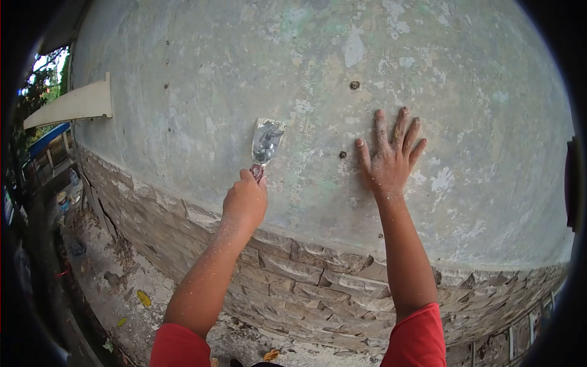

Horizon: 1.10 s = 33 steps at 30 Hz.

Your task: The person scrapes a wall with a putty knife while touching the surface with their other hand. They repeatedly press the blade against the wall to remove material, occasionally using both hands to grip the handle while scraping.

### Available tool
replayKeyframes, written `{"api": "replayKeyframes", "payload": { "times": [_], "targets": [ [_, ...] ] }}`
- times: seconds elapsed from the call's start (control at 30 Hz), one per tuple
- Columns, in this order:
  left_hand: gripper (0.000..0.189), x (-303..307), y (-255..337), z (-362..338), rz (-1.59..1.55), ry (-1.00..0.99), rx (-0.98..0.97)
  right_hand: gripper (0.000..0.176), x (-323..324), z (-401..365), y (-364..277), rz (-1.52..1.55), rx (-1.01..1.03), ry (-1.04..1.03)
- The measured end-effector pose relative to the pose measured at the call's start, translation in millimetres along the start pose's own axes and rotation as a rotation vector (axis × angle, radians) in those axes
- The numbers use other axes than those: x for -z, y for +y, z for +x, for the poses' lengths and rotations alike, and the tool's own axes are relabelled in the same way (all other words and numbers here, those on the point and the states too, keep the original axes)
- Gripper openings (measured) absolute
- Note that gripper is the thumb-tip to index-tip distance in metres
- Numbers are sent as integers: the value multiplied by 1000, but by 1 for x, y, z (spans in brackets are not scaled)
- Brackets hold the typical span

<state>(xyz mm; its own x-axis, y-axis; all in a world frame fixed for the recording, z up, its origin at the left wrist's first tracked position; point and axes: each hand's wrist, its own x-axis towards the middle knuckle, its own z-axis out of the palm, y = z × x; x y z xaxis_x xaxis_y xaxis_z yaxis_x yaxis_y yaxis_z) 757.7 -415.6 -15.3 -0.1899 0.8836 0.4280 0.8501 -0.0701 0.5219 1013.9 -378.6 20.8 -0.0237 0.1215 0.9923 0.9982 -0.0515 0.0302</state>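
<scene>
My left hand (246,199) is wrapped round the dark reddish handle of a putty knife (267,142), whose wide metal blade points up and lies against or close to the wall. Grey-white residue coats the blade. To the right, my right hand (391,165) rests flat on the wall with its fingers spread, holding nothing; pale dust covers its fingers and back. The wall (306,202) is grey-green, with patches of worn, flaked paint and a few small dark holes. Flecks of dust also speckle my left forearm.
Below the painted wall runs a band of rough stone cladding (299,269). At the left, a cream-coloured bracket (73,105) juts from the wall's edge. Debris and a yellow leaf (143,298) lie on the dusty ground (134,324). A small container (62,200) stands farther back.
</scene>
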Motion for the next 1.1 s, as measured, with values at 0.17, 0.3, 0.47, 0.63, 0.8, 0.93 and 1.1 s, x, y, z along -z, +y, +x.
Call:
{"api": "replayKeyframes", "payload": {
  "times": [0.17, 0.3, 0.47, 0.63, 0.8, 0.93, 1.1],
  "targets": [
    [43, 85, 47, 85, -75, 250, -122, 64, -2, -1, -11, -3, -47, -11],
    [40, 151, 86, 140, -44, 183, -207, 64, -5, -2, -20, -32, -95, -25],
    [38, 84, 43, 88, -132, 142, -206, 70, -6, 2, -32, -49, -148, -31],
    [38, 112, 41, 115, -157, 112, -275, 75, -5, 1, -58, -87, -252, -43],
    [38, 154, 46, 133, -84, 33, -335, 78, 10, 0, -95, -33, -417, -181],
    [41, 115, -4, 114, -335, 54, -433, 68, 37, -25, -146, -102, -396, -480],
    [44, 58, -55, 83, -491, -184, -420, 56, 46, -31, -215, 1051, -808, -514]
  ]
}}
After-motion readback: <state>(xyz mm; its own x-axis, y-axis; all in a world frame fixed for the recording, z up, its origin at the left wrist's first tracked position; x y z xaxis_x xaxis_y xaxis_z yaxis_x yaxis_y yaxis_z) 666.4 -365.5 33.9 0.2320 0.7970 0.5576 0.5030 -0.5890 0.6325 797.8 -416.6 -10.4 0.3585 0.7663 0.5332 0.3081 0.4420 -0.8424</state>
